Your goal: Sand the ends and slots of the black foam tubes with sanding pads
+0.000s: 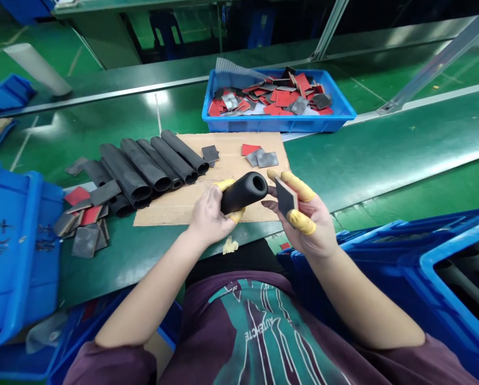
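My left hand (212, 212), with yellow covers on some fingertips, is wrapped round a black tube (243, 193). The tube's rounded end, with a hole in it, points right and toward me. Close to that end, my right hand (309, 222) grips a dark flat sanding pad (286, 197) by its edges between yellow-covered fingers. A small gap separates pad and tube. Behind the hands, a few loose pads (267, 159) lie on a cardboard sheet (227, 141). Several black tubes (143, 166) lie side by side across the cardboard's left part and the green table.
A blue tray (279, 125) heaped with red and grey pads stands at the back. More pads (85, 240) lie in a pile at left, near a blue crate (18, 256). At right are blue crates (432, 262), one holding dark tubes. A yellow scrap (230, 245) lies at the table edge.
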Motion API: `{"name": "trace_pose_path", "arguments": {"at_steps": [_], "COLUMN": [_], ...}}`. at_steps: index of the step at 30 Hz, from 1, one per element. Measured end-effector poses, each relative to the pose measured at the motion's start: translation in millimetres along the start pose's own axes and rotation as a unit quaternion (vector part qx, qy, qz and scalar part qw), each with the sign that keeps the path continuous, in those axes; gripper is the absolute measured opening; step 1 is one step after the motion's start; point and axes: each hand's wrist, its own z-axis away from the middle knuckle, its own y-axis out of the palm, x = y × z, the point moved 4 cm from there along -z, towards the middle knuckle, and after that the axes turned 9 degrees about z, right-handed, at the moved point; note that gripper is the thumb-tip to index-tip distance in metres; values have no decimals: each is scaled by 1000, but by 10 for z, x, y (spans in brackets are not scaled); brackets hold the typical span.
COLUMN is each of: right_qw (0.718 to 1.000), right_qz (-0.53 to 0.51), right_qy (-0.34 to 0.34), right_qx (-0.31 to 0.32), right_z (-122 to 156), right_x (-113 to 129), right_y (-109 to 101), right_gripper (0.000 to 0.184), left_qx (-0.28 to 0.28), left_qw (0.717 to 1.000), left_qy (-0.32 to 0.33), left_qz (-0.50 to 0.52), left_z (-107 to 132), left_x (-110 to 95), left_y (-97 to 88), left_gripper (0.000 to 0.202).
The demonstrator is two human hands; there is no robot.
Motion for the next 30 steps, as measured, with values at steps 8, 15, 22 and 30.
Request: {"name": "trace_pose_path", "arguments": {"at_steps": [8, 15, 22, 30], "right_qw": [998, 995, 990, 946], "right_qz": [39, 66, 39, 116], "right_qy": [-26, 7, 46, 219], "right_qx": [-39, -79, -129, -209], "right_z": [-19, -40, -72, -74], "right_x": [-111, -184, -386, -859], "right_y": [-116, -275, -414, -738], "right_gripper": [50, 63, 66, 72], "left_qx": [30, 53, 143, 286], "left_qw": [997, 993, 961, 903], "left_qy": [20, -27, -134, -191], "left_qz": [-67, -99, -193, -258], "left_z": [-45, -12, 38, -72], "left_x": [-158, -111, 20, 86], "left_y": [120, 243, 290, 379], "left_gripper": [45, 46, 39, 45]}}
